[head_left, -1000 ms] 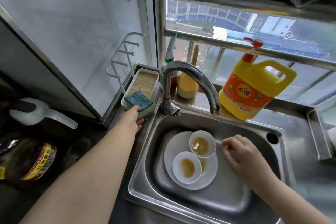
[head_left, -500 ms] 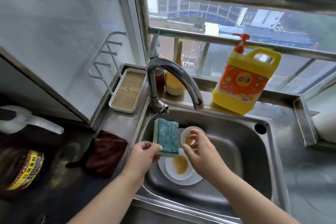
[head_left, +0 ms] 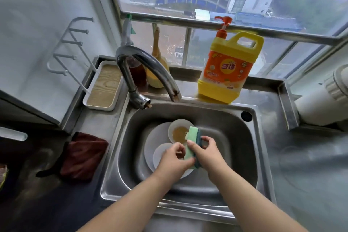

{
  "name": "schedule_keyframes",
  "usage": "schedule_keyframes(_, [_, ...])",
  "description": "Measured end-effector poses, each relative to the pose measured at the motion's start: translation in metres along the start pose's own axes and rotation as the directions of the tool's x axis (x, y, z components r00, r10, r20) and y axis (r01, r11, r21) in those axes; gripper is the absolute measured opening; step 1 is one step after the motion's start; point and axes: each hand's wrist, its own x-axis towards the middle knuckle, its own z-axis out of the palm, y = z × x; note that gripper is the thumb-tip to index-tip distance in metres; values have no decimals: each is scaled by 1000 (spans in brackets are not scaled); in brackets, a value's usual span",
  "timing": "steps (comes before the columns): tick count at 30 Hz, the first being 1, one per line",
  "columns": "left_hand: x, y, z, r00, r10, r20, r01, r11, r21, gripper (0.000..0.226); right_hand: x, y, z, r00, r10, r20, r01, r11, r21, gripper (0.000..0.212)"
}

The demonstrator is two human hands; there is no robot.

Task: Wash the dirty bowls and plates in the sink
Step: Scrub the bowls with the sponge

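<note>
Head view — steel sink (head_left: 235, 118): both hands are meeting over it, left hand (head_left: 174, 158) and right hand (head_left: 208, 153) pinching one green sponge (head_left: 191, 145) between them. White plate (head_left: 154, 137) is lying in the basin, carrying two bowls — far bowl (head_left: 178, 132) showing brown residue, near bowl (head_left: 160, 153) sitting partly under the left hand.

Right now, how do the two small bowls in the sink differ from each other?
The far bowl shows almost whole, with brown residue plain inside; the near bowl is largely hidden behind the left hand, so its inside can't be judged. The sponge, held by both the left and the right hand, overlaps the far bowl's right edge. Both are small, white, and sit on the white plate.
</note>
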Motion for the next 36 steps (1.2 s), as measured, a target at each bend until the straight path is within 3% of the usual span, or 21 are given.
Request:
schedule_keyframes(4, [14, -15, -10, 997, -57, 46, 53, 995, 84, 18, 10, 14, -14, 999, 0, -36, 0, 1000, -15, 69])
schedule_keyframes(6, [28, -28, -24, 992, -124, -21, 126, 983, 136, 6, 17, 23, -24, 998, -7, -56, 4, 999, -52, 67])
schedule_keyframes(9, [50, -43, -46, 972, -182, -148, 209, 956, 203, 6, 28, 33, -35, 998, -10, -67, 2, 993, -115, 64])
schedule_keyframes(13, [80, -55, -69, 967, -116, -228, 226, 805, 548, 21, 34, 42, -43, 996, -35, -76, 19, 978, -206, 61])
schedule_keyframes(17, [108, -70, -71, 973, -165, -164, 232, 700, 676, 39, 35, 55, -46, 997, -9, -77, -7, 979, -204, 61])
schedule_keyframes(21, [124, -83, -61, 964, -250, -88, 228, 615, 755, 16, 30, 68, -50, 997, -14, -76, -2, 979, -205, 59])
schedule_keyframes(26, [121, -96, -56, 946, -322, -14, 201, 553, 809, 22, 25, 76, -62, 997, -6, -79, -8, 985, -171, 58])
schedule_keyframes(29, [109, -95, -54, 938, -347, 11, 211, 594, 776, 18, 23, 78, -66, 996, 1, -90, -14, 989, -149, 58])
schedule_keyframes(31, [97, -90, -53, 936, -350, 34, 235, 695, 679, 23, 24, 78, -69, 996, 5, -85, -16, 991, -132, 59])
schedule_keyframes(34, [77, -77, -45, 936, -338, 97, 289, 896, 337, 46, 23, 75, -75, 996, -5, -89, -5, 993, -117, 59])
schedule_keyframes(36, [68, -67, -35, 929, -340, 146, 341, 940, 21, 55, 21, 75, -79, 995, -15, -101, 4, 994, -111, 58])
